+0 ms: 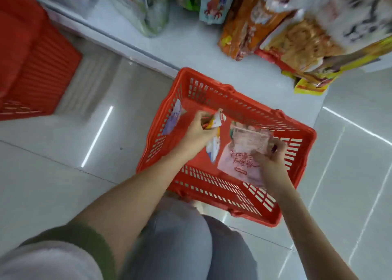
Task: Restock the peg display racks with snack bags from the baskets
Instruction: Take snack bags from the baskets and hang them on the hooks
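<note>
Restocking scene, read from left to right. Far left: second red basket [31, 67], blurred, on the pale tiled floor [63, 184]. Centre: red mesh basket [212, 186] on the floor, just beyond the person's jeans-clad knee [180, 237]. Inside it, a purple-and-white bag [172, 119] leans upright against the left wall. The left hand [198, 134] is over the basket interior, fingers curled tight around the top of a white-and-yellow snack bag [213, 149], which hangs below the fist. To its right, a pink bag [235, 165] with red script lies low in the basket; whether it rests flat on the bottom cannot be told. The right hand [269, 159] pinches a pale striped packet [251, 139] between thumb and bent fingers, just above the pink bag. Upper right: orange and yellow snack bags [297, 42] hang on the display, blurred, well apart from both hands.
</note>
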Available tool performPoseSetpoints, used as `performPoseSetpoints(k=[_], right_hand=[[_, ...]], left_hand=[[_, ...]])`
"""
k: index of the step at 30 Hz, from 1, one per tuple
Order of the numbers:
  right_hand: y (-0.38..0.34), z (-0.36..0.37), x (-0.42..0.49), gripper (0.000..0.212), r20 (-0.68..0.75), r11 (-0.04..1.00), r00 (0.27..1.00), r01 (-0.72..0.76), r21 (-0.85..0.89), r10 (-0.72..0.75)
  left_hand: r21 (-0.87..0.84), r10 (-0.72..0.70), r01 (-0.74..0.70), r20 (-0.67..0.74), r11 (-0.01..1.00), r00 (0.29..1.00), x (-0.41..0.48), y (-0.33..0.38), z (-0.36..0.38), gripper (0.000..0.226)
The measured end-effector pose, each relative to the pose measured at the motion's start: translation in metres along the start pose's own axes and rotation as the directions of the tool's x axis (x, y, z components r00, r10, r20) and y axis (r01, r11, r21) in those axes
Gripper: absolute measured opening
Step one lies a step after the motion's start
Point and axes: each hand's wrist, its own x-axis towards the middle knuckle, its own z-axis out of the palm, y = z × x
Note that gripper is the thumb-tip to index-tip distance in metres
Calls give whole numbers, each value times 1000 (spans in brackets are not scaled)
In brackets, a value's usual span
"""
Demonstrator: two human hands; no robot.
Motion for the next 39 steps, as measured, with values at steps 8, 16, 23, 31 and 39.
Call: performPoseSetpoints(k=[8, 16, 23, 31, 39], right_hand=[[-193, -41, -155, 62, 407, 933, 911, -84, 349, -71], [-347, -35, -301, 28, 100, 924, 922, 380, -36, -375], [-481, -8, -403, 14, 3, 594, 651, 694, -406, -759], [-595, 58, -493, 34, -28, 464, 478, 835, -295, -878], [-697, 144, -552, 19, 90, 279, 301, 939, -199, -949]], left_hand=[[-376, -137, 223, 244, 900, 960, -140, 177, -15, 41], [-272, -85, 91, 33, 958, 996, -281, 343, -74, 61], [-256, 243, -269, -127, 929, 962, -395, 480, -117, 28], [-354, 530, -573, -218, 739, 819, -485, 605, -173, 49], [-128, 785, -823, -250, 553, 567, -501, 708, -274, 14]])
